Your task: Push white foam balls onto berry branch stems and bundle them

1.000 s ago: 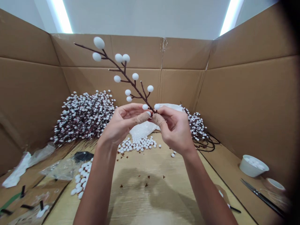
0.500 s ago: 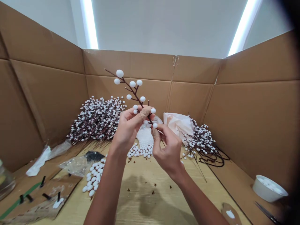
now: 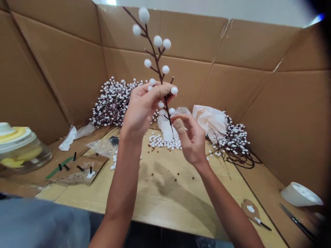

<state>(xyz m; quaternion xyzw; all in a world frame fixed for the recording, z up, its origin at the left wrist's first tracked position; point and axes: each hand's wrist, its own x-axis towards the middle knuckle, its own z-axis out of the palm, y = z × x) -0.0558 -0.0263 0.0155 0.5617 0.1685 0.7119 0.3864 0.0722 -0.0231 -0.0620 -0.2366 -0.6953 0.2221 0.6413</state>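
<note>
My left hand pinches the brown stem of an artificial berry branch between thumb and fingers, about midway along it. The branch stands upright, leaning a little left, with white berries on several side twigs and some bare twig ends. Tape is wrapped round the left thumb. Low on the stem, my right hand is closed, its thumb and forefinger at the twig just under a white berry. Its thumb is taped as well. The exact contact of the right fingertips is partly hidden.
Loose white berries lie behind my hands. Bundles of berry branches stand at back left and back right. A bowl of white pieces and scissors sit at right, a lidded jar at left. Cardboard walls surround the table.
The view has tilted down, showing the table's front edge and more of the jar. The branch is more upright. My right fingers have shifted slightly off the low berry to just beneath it.
</note>
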